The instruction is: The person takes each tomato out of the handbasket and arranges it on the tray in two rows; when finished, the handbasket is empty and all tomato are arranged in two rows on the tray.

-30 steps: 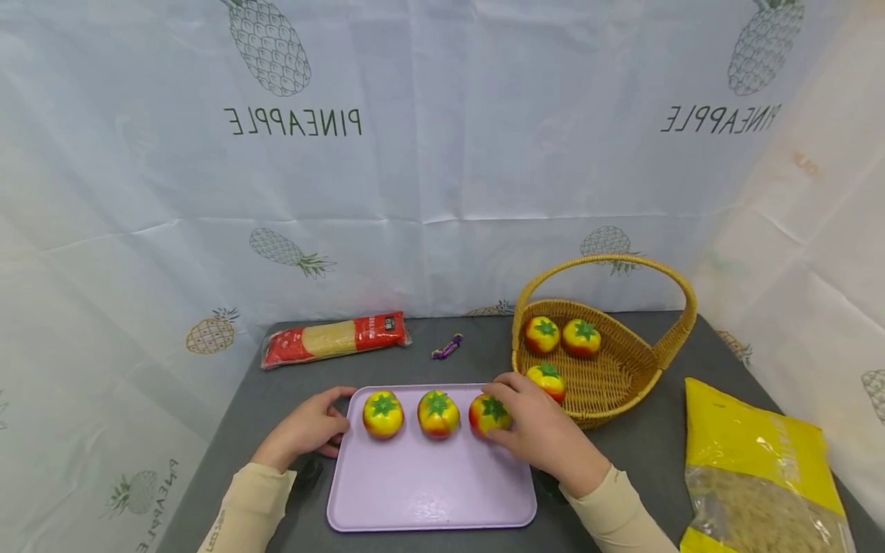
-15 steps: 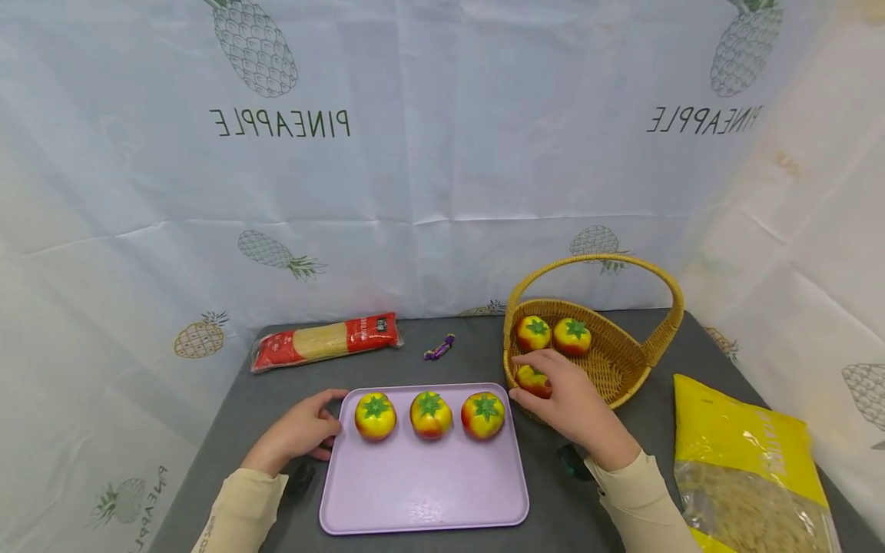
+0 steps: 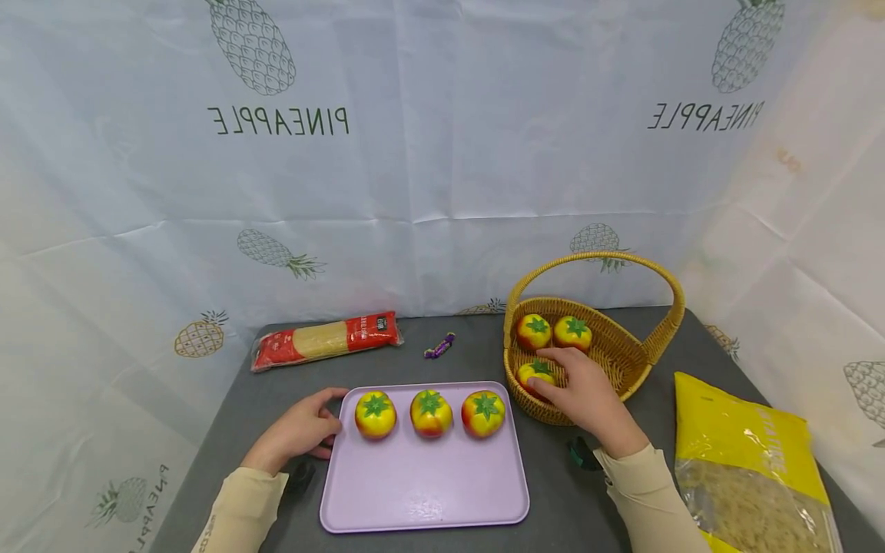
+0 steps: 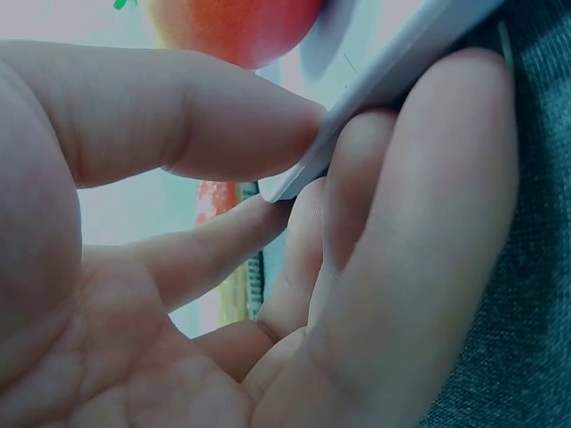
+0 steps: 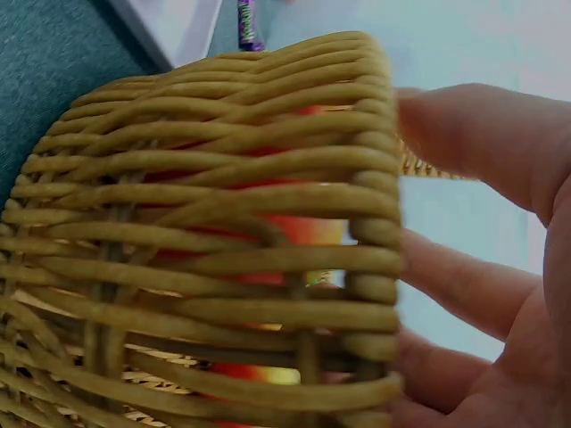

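Note:
My left hand (image 3: 304,428) grips the left rim of a lilac tray (image 3: 422,491); in the left wrist view its thumb lies on the rim and the fingers press under the edge. Three red-and-yellow fruits with green star-shaped leaf caps, a left one (image 3: 376,415), a middle one (image 3: 431,414) and a right one (image 3: 482,415), stand in a row on it. Over the wicker basket (image 3: 618,369), my right hand (image 3: 584,390) has thumb and fingers spread around the front fruit (image 3: 531,374). Its fingertips are hidden behind the basket rim in the right wrist view. Two more fruits (image 3: 534,332) sit behind.
A red-and-yellow noodle packet (image 3: 326,342) and a purple wrapped candy (image 3: 439,346) lie at the back of the dark table (image 3: 290,384). A yellow bag of pasta (image 3: 754,461) lies at the right. The basket's tall handle (image 3: 601,256) arches above its opening.
My right hand has left the right fruit on the tray and moved right to the front fruit in the basket. The left hand stays at the tray's rim.

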`<state>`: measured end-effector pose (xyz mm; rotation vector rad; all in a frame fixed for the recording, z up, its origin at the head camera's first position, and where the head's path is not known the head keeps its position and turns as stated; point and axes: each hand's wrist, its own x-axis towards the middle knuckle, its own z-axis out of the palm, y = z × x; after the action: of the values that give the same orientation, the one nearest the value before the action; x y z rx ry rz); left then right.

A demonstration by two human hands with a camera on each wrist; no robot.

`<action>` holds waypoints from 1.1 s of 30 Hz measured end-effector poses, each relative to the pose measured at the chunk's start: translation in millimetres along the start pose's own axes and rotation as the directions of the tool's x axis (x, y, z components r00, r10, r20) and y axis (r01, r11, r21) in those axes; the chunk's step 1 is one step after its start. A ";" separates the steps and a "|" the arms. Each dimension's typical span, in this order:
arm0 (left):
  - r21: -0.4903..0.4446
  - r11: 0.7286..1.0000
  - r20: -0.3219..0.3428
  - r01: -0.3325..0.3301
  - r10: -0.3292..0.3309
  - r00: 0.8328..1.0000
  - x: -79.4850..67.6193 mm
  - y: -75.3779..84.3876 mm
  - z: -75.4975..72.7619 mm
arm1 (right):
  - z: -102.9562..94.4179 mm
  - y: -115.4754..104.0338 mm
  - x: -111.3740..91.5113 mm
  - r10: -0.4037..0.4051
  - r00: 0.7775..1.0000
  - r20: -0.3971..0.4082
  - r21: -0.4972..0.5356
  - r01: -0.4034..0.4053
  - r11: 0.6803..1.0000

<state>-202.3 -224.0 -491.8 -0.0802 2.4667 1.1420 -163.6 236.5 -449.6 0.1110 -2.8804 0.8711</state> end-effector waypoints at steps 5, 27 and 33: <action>0.002 1.000 -0.004 -0.001 0.001 1.000 -0.2 -0.1 0.7 | 4.4 3.9 1.3 0.028 1.000 0.014 -0.016 -0.028 0.999; 0.004 1.000 -0.011 0.009 -0.009 1.000 0.1 -2.3 1.8 | 14.0 1.5 1.7 0.045 0.998 0.045 -0.047 -0.042 0.998; 0.001 1.000 -0.008 0.000 0.000 1.000 1.0 -1.6 1.0 | 14.1 2.3 3.2 0.045 0.998 0.047 -0.041 -0.043 0.998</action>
<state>-202.5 -224.3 -493.9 -0.0851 2.4744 1.1432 -168.4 230.4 -462.0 0.0662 -2.9539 0.8285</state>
